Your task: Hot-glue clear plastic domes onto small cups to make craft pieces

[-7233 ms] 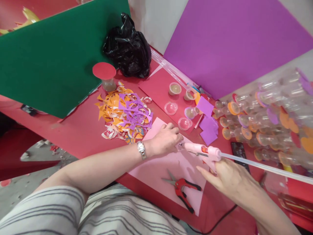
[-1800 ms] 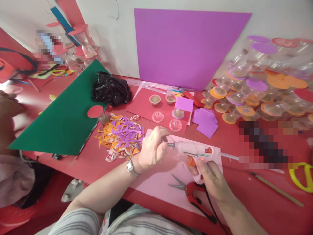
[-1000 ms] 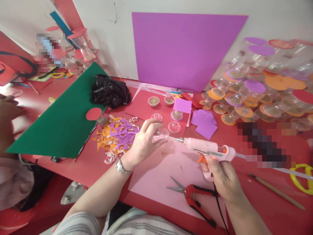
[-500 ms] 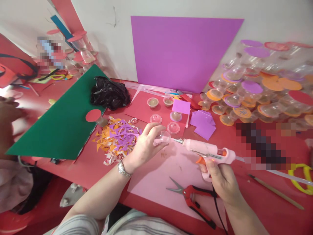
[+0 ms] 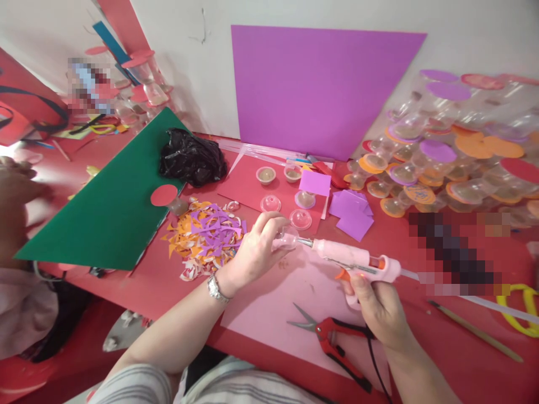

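Note:
My left hand [image 5: 261, 241] is closed around a small clear plastic dome cup [image 5: 288, 238], held above the pink sheet [image 5: 261, 306]. My right hand [image 5: 381, 308] grips a pink hot glue gun [image 5: 345, 252] by its handle, a finger at the orange trigger. The gun's metal nozzle meets the rim of the cup, or lies very close to it. Under the gun lie red-handled snips [image 5: 322, 331] with their blades apart. Beyond my left hand, two clear domed lids [image 5: 300, 219] and two sand-filled cups [image 5: 266, 175] rest on a red sheet [image 5: 242, 182].
Stacked hourglass-like cups [image 5: 404, 157] fill the right back. Purple squares [image 5: 352, 213], paper scraps [image 5: 210, 230], a black plastic bag [image 5: 191, 157] and a green board [image 5: 101, 207] lie around. A pencil-like stick [image 5: 475, 331] is at right. Another person's hand [image 5: 17, 179] shows at far left.
Both hands keep their holds. The nozzle and cup stay together, with the cup turned slightly and the gun shifted a little left. The whole view has moved slightly.

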A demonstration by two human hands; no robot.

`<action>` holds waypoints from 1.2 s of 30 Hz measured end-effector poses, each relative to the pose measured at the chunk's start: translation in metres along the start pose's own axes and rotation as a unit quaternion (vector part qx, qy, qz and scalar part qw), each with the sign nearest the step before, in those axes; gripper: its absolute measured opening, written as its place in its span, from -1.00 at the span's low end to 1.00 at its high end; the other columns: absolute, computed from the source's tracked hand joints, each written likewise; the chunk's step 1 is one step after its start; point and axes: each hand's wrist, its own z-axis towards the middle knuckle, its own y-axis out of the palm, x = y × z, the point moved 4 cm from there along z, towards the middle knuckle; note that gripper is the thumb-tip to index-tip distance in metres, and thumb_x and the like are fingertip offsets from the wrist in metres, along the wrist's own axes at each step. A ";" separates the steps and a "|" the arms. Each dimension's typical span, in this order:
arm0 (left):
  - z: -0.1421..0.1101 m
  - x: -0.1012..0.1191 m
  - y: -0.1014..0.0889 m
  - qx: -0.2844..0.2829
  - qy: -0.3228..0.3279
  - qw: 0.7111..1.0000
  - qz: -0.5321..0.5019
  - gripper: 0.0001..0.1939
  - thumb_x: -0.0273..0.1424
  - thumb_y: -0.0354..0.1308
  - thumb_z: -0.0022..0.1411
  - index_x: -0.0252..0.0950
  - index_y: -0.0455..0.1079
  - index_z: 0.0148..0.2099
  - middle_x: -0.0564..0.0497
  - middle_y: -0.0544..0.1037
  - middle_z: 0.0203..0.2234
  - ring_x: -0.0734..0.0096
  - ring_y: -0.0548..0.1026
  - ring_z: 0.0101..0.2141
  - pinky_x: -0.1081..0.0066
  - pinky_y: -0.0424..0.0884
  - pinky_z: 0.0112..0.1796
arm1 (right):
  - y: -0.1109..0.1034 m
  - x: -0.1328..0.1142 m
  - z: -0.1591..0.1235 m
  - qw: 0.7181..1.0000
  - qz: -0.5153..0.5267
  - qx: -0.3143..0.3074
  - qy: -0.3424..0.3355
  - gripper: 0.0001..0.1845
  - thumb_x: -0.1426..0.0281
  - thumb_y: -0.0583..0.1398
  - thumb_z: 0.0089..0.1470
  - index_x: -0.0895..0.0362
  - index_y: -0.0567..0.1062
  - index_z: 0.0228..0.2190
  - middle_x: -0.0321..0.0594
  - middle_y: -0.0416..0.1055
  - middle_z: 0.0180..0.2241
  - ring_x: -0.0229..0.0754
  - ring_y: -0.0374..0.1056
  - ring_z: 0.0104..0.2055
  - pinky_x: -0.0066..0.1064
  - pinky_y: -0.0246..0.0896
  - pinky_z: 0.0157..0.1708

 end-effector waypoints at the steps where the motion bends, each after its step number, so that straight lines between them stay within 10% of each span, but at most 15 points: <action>1: 0.000 0.001 0.000 0.002 -0.001 1.000 -0.005 -0.60 -0.23 0.22 0.31 -0.23 0.24 0.10 -0.11 0.45 -0.05 0.32 0.57 -0.14 0.35 0.62 -0.22 | 0.000 -0.001 0.000 1.000 -0.006 -0.006 0.001 -0.51 0.02 0.17 0.19 0.11 0.40 -0.58 -0.30 0.32 -0.67 -0.29 0.26 -0.63 -0.49 0.24 -0.63; 30: -0.007 0.009 0.015 -0.091 0.001 0.995 0.050 -0.61 -0.44 0.06 0.35 -0.19 0.08 0.17 -0.13 0.40 -0.02 0.24 0.53 -0.12 0.32 0.57 -0.26 | 0.008 0.000 -0.002 0.994 -0.094 0.041 -0.046 -0.53 -0.04 0.16 0.18 0.10 0.56 -0.41 -0.15 0.51 -0.60 -0.15 0.41 -0.59 -0.40 0.33 -0.59; 36: 0.000 -0.008 0.002 -0.019 -0.027 0.998 0.054 -0.67 -0.48 0.11 0.31 -0.21 0.17 0.08 -0.11 0.39 -0.04 0.28 0.51 -0.09 0.34 0.56 -0.19 | -0.014 -0.006 0.000 0.991 -0.025 0.116 -0.062 -0.55 0.02 0.21 0.16 0.10 0.45 -0.54 -0.28 0.40 -0.65 -0.25 0.31 -0.63 -0.45 0.26 -0.65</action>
